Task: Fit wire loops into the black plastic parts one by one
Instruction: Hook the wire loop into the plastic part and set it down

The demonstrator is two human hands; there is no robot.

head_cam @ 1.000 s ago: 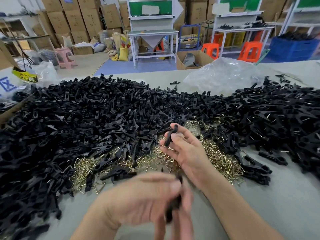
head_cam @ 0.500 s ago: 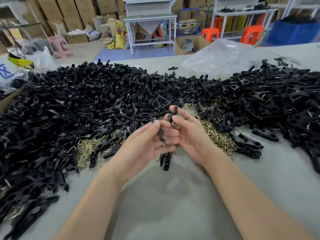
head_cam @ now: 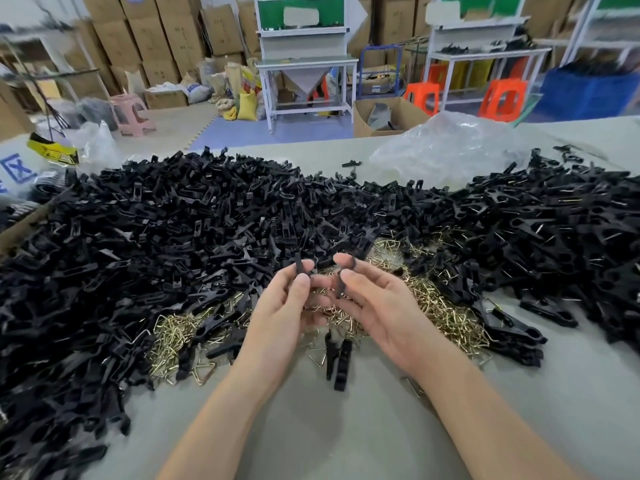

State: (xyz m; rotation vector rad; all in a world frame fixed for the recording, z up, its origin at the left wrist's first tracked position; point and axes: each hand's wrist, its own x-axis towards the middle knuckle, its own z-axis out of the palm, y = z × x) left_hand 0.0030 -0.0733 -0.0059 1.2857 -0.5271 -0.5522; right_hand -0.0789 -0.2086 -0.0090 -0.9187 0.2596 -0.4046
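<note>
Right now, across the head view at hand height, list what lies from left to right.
Left heap of black plastic parts → left hand → right hand → right heap of black plastic parts. Wire loops lie on both sides of the hands, so omitted.

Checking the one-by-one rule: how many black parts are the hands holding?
2. The left hand pinches one black part at its fingertips; the right hand holds the other black part. Another could be hidden behind fingers.

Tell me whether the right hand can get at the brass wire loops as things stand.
Probably yes: the wire loops lie uncovered just under and beside the right hand. It pinches a black part, though, which may hamper picking one up.
</note>
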